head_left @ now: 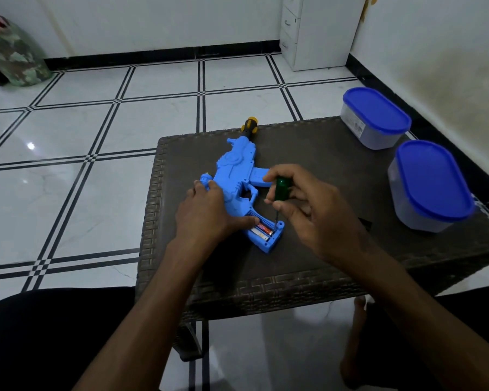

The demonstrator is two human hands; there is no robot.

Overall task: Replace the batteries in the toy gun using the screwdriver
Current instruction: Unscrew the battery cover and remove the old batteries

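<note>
My left hand (206,213) is pressing the blue plastic toy gun (239,182) flat on the dark woven bench (322,170) so it stays steady. My right hand (302,204) is gripping the green-handled screwdriver (282,188), its tip in the open grip compartment to lever out the batteries (261,230).

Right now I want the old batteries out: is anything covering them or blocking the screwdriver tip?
No cover shows. The batteries lie exposed in the open grip of the gun, and the screwdriver tip already reaches into that compartment beside them.
</note>
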